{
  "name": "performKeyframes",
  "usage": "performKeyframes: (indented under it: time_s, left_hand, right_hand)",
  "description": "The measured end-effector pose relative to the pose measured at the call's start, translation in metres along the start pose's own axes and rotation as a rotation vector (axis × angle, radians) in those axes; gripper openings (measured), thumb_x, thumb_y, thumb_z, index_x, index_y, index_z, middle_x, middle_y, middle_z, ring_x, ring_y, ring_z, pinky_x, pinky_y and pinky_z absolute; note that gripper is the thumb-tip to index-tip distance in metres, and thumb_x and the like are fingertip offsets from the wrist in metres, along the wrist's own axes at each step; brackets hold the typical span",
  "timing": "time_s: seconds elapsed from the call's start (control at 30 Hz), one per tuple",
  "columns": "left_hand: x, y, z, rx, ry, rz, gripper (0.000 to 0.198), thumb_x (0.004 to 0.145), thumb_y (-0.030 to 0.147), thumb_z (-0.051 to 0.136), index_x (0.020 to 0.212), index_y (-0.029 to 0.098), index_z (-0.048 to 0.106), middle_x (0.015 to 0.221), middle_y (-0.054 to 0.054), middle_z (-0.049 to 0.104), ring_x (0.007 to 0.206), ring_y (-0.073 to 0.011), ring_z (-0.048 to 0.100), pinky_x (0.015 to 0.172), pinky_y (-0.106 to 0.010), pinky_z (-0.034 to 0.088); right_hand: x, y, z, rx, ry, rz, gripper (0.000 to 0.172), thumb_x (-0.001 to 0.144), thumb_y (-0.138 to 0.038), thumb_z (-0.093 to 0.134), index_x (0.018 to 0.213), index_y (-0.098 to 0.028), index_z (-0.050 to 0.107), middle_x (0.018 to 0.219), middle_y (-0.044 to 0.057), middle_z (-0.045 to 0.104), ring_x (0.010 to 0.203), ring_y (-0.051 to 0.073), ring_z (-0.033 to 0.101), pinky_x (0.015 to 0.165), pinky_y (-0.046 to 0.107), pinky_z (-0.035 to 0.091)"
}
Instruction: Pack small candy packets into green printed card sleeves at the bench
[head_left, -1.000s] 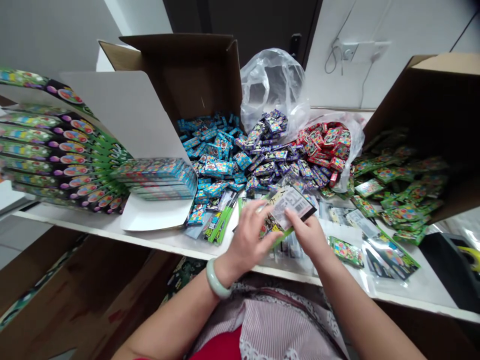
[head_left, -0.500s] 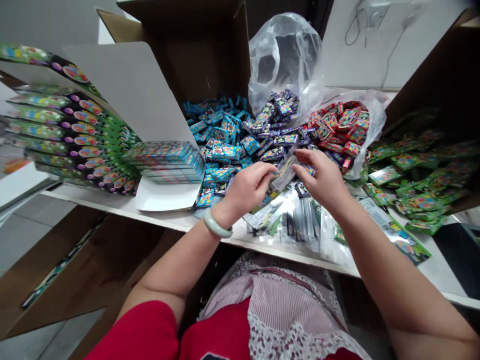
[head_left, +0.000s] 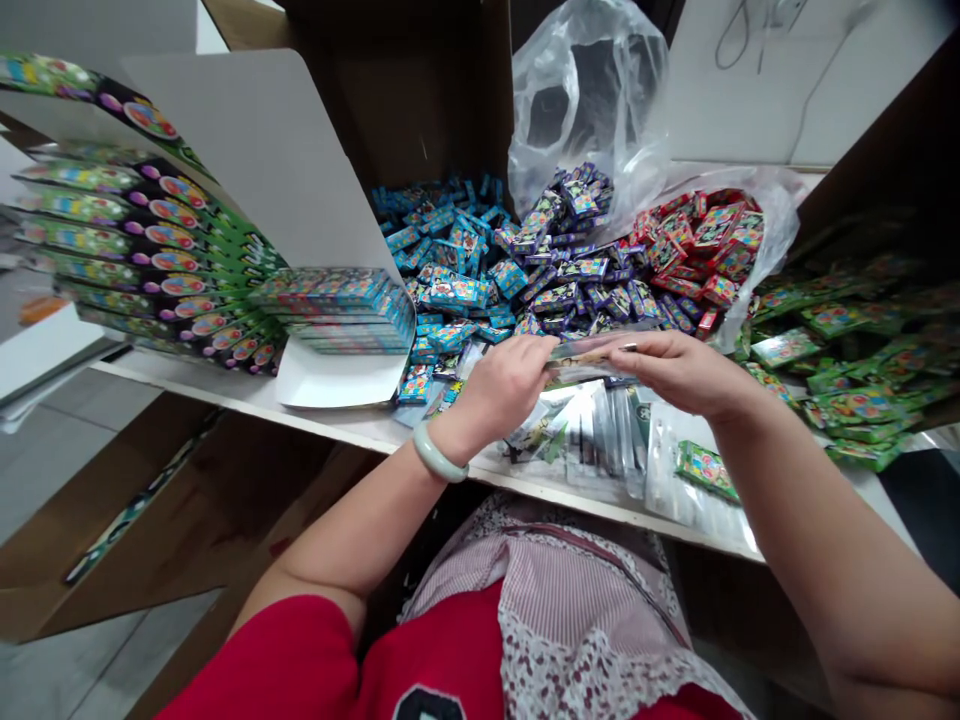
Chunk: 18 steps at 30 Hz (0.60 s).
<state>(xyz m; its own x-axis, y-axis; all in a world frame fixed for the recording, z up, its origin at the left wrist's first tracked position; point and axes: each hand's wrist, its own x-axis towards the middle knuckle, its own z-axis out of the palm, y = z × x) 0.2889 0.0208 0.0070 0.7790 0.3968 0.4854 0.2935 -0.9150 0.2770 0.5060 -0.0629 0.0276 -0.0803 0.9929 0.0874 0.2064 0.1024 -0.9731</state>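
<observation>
My left hand (head_left: 504, 385) and my right hand (head_left: 679, 370) pinch the two ends of a flat clear packet (head_left: 589, 356), held level and edge-on above the white table (head_left: 337, 425). A pale green bangle (head_left: 439, 455) sits on my left wrist. Under the hands lie several clear plastic sleeves (head_left: 600, 440), some with printed cards inside. Just beyond the hands are heaps of small packets: blue ones (head_left: 450, 270), purple ones (head_left: 577, 260), red ones (head_left: 697, 240) and green ones (head_left: 840, 330).
A neat stack of blue packets (head_left: 334, 310) rests on a white card tray (head_left: 300, 200). Green printed cards (head_left: 142, 260) fan out at the left. Open cardboard boxes (head_left: 420, 90) stand behind, a clear plastic bag (head_left: 592, 100) beside them. Another cardboard box (head_left: 90, 540) sits under the table.
Both hands lifted the packet from near the table's front edge toward the piles and turned it from face-up to flat and edge-on. The camera tilted downward.
</observation>
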Motion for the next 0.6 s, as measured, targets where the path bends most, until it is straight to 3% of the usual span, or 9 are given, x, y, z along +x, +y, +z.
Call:
performKeyframes:
  time_s: [0.13,0.17,0.23,0.3,0.33,0.4,0.5,0.6]
  left_hand:
    - [-0.005,-0.001,0.008,-0.121,-0.037,-0.09,0.026,0.095,0.019,0.043,0.113,0.013,0.061,0.104,-0.013,0.069,0.095,-0.0229,0.064,0.084,-0.035,0.049]
    - [-0.006,-0.002,0.009,-0.187,-0.012,-0.136,0.024,0.094,0.019,0.046,0.11,0.014,0.062,0.102,-0.012,0.069,0.094,-0.0225,0.064,0.083,-0.035,0.049]
    - [-0.009,-0.006,0.011,-0.363,0.085,-0.299,0.019,0.09,0.02,0.053,0.104,0.016,0.065,0.1,-0.008,0.07,0.091,-0.0212,0.064,0.082,-0.033,0.049]
    - [-0.011,-0.009,0.013,-0.574,0.183,-0.491,0.018,0.086,0.024,0.059,0.1,0.017,0.067,0.097,-0.006,0.071,0.087,-0.0195,0.064,0.077,-0.03,0.05]
    - [-0.012,-0.01,0.014,-0.674,0.209,-0.565,0.018,0.084,0.027,0.061,0.098,0.016,0.067,0.094,-0.005,0.071,0.084,-0.0187,0.064,0.074,-0.029,0.05]
    - [-0.012,-0.009,0.017,-0.843,0.202,-0.642,0.02,0.08,0.03,0.065,0.093,0.015,0.068,0.09,-0.004,0.071,0.079,-0.017,0.063,0.071,-0.027,0.05]
    - [-0.011,-0.002,0.025,-1.103,0.139,-0.721,0.025,0.074,0.034,0.071,0.089,0.014,0.069,0.087,-0.004,0.071,0.075,-0.0157,0.063,0.069,-0.026,0.05]
    - [-0.012,0.007,0.036,-1.465,0.073,-0.854,0.035,0.069,0.039,0.076,0.092,0.013,0.068,0.086,-0.007,0.071,0.075,-0.018,0.066,0.069,-0.03,0.053]
  right_hand:
    - [-0.001,0.006,0.005,0.017,-0.018,0.013,0.033,0.084,-0.048,0.062,0.101,-0.023,0.074,0.107,0.006,0.072,0.106,0.025,0.064,0.1,0.049,0.045]
    - [-0.003,0.007,0.009,-0.03,0.055,-0.014,0.032,0.085,-0.046,0.062,0.103,-0.022,0.073,0.107,0.006,0.072,0.104,0.025,0.064,0.099,0.048,0.045]
    - [-0.007,0.01,0.021,-0.15,0.336,-0.121,0.035,0.084,-0.04,0.064,0.115,-0.023,0.067,0.117,0.007,0.067,0.11,0.024,0.062,0.103,0.047,0.043]
    - [-0.013,0.016,0.036,-0.204,0.645,-0.223,0.055,0.08,-0.035,0.068,0.132,-0.027,0.052,0.133,0.008,0.057,0.123,0.024,0.053,0.107,0.045,0.039]
    - [-0.016,0.02,0.043,-0.175,0.709,-0.229,0.065,0.078,-0.034,0.07,0.137,-0.029,0.045,0.138,0.009,0.052,0.127,0.023,0.049,0.107,0.044,0.039]
    - [-0.019,0.029,0.058,-0.005,0.593,-0.141,0.07,0.075,-0.036,0.073,0.137,-0.029,0.043,0.138,0.009,0.053,0.126,0.024,0.051,0.102,0.044,0.044]
    - [-0.019,0.039,0.073,0.287,0.315,0.048,0.049,0.071,-0.042,0.074,0.114,-0.023,0.058,0.118,0.008,0.067,0.108,0.023,0.063,0.094,0.042,0.05]
    - [-0.016,0.044,0.074,0.397,0.323,0.17,0.037,0.067,-0.044,0.076,0.093,-0.021,0.062,0.092,0.004,0.074,0.085,0.021,0.068,0.081,0.039,0.054]
